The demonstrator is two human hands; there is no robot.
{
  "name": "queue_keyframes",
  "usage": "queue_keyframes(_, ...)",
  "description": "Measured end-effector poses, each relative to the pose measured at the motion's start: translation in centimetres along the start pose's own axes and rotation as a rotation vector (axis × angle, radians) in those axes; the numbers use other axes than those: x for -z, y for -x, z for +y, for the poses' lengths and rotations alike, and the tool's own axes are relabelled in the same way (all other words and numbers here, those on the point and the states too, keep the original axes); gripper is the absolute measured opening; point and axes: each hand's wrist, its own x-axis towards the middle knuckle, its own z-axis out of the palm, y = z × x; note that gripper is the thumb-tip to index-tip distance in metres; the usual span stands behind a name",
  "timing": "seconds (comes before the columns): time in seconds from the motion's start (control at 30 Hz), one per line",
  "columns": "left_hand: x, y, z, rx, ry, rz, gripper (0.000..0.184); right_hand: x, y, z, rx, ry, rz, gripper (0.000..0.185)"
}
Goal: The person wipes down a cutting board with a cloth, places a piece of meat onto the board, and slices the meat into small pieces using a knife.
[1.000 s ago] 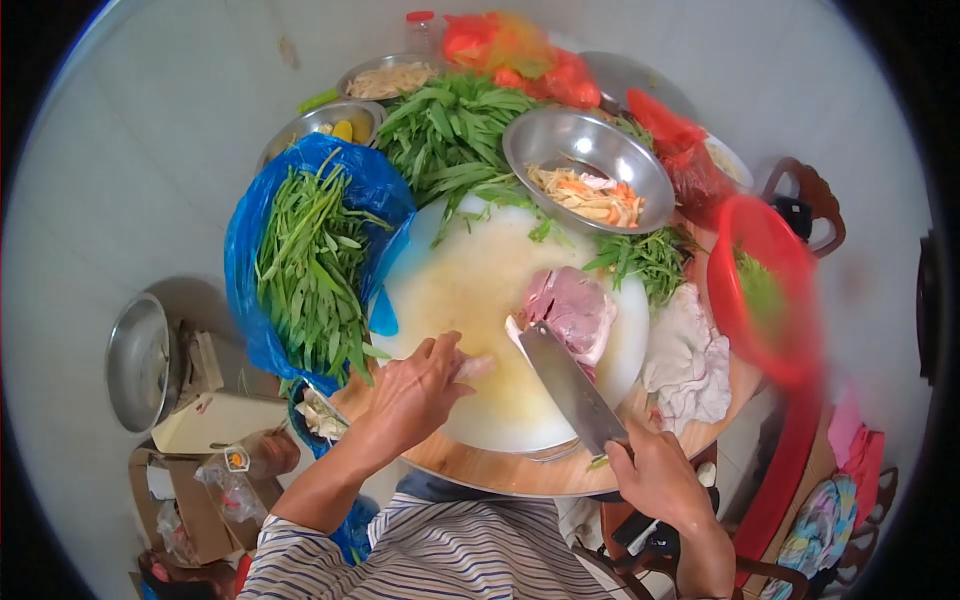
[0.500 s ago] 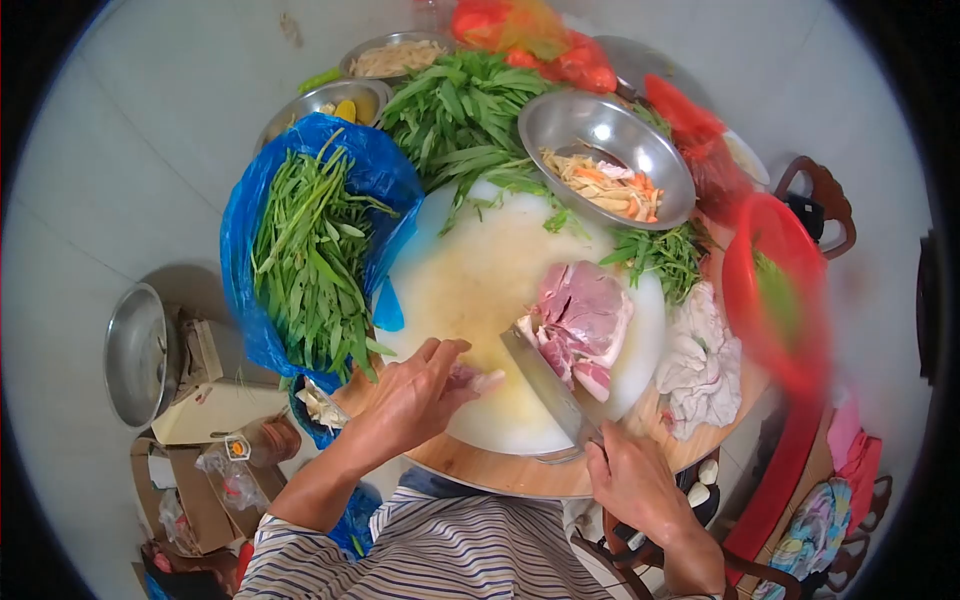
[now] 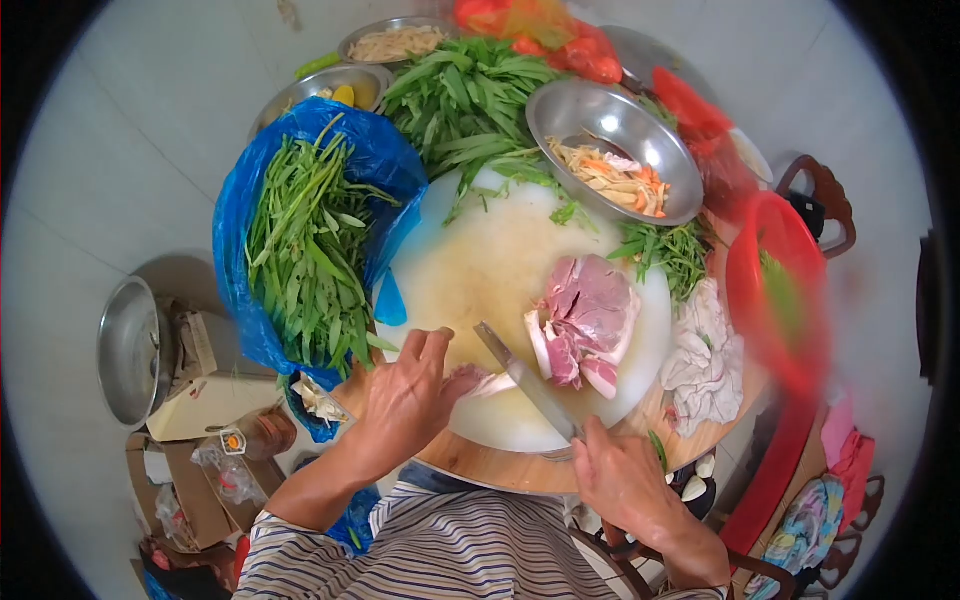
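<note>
Meat strip: being grasped by the fingers of the left hand, over the near part of the white cutting board. Cleaver: being gripped by the right hand, blade at the strip's end. Large meat piece: being kept board-right; apparently part-cut, most being left undivided. Steel bowl: being kept beyond.

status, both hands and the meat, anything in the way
Right hand gripping knife. Left hand holding small meat piece, end beside knife. Larger meat on board, right of knife. Nothing visibly blocking knife.
</note>
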Motion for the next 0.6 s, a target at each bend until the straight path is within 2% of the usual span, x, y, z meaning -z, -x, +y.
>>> queue_keyframes(0.03,0.3,0.0,0.4,0.026,-0.143,0.058,0.048,-0.1,0.0,-0.1,-0.003,0.0,0.001,0.021)
queue_keyframes(0.07,0.4,-0.1,0.5,0.025,-0.143,0.058,0.048,-0.3,0.1,-0.2,0.017,0.017,0.02,0.021)
queue_keyframes(0.13,0.6,-0.3,0.4,-0.221,-0.085,0.248,0.036,-0.3,0.1,-0.3,0.035,0.033,0.039,0.02)
queue_keyframes(0.17,0.1,-0.4,0.0,-0.222,-0.083,0.245,0.036,0.0,0.0,-0.4,0.01,0.01,0.027,0.019)
queue_keyframes(0.23,-1.8,-0.5,-1.5,-0.631,0.071,0.119,0.044,0.2,0.0,-0.7,-0.014,-0.011,0.011,0.018)
queue_keyframes(0.33,-3.9,-0.9,-2.2,-0.695,0.163,0.039,0.05,0.2,-0.1,-1.0,-0.034,-0.028,0.074,0.017)
queue_keyframes(0.4,-4.2,-0.8,-2.4,-0.695,0.186,0.023,0.049,0.0,-0.2,-1.2,0.031,0.032,0.055,0.017)
queue_keyframes(0.53,-4.1,-0.8,-2.3,-0.699,0.171,0.032,0.046,-1.3,-0.3,-1.1,0.008,0.002,0.044,0.016)
queue_keyframes(0.6,-4.1,-0.9,-2.3,-0.717,0.173,0.044,0.045,-2.3,0.0,-1.0,0.018,0.084,0.076,0.014)
